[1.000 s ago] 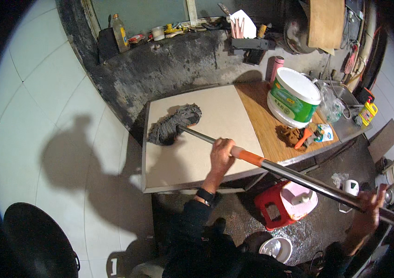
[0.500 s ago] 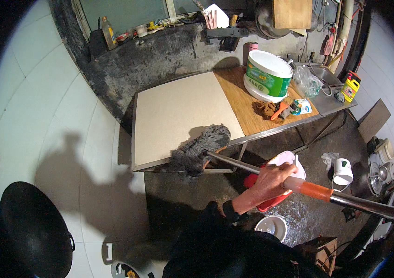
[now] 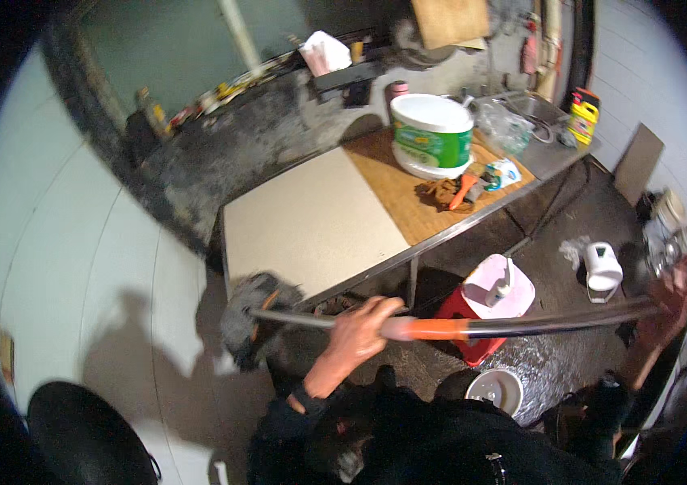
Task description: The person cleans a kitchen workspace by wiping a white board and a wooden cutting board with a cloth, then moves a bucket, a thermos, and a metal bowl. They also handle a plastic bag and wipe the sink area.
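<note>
A mop crosses in front of me, its grey shaggy head [image 3: 248, 319] at the near left corner of the table, by the white wall. My left hand [image 3: 358, 335] is closed around the metal pole just below the orange section of the mop handle [image 3: 521, 326]. At the far right my right hand [image 3: 668, 303], blurred, is wrapped round the handle's other end. The table [image 3: 303, 222] has a cream board on its left part and a brown wood board on its right. Whether the mop head touches the table edge, I cannot tell.
On the wood board stand a green-and-white bucket [image 3: 432, 137] and an orange-handled brush [image 3: 463, 192]. A red bin with a pink top [image 3: 513, 283], a white basin [image 3: 495, 390] and a white pail [image 3: 602, 267] stand on the wet floor [image 3: 549, 356]. A black wok [image 3: 85, 436] is at lower left.
The mop head has moved left and nearer to me, off the cream board's front edge. My left hand has shifted left with the pole. My right hand has come into view at the handle's end.
</note>
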### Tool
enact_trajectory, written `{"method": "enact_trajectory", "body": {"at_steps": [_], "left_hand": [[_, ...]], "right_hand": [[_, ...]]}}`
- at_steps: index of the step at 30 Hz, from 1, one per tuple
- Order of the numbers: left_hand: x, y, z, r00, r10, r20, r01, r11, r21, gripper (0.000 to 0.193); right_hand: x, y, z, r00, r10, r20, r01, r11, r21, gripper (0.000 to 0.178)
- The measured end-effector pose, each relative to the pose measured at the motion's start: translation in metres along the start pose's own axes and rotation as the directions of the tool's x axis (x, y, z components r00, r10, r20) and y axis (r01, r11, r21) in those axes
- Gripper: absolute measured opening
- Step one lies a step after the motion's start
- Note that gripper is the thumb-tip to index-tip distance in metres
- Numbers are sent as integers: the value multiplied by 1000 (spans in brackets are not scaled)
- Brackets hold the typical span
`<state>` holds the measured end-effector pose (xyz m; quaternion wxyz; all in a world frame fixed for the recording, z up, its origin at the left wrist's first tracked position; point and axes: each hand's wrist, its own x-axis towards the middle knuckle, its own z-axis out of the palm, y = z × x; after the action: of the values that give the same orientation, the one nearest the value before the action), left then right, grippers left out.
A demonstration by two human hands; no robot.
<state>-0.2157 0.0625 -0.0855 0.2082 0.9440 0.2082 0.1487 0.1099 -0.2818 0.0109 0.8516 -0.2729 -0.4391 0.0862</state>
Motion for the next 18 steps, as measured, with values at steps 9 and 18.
{"method": "enact_trajectory", "body": {"at_steps": [9, 18], "left_hand": [[11, -75, 31, 980, -40, -197, 49, 998, 43, 41], [104, 26, 97, 948, 316, 41, -300, 930, -213, 54]], "right_hand": [[-18, 90, 40, 921, 205, -330, -136, 966, 220, 33], [-73, -90, -62, 772, -273, -574, -35, 883, -467, 45]]}}
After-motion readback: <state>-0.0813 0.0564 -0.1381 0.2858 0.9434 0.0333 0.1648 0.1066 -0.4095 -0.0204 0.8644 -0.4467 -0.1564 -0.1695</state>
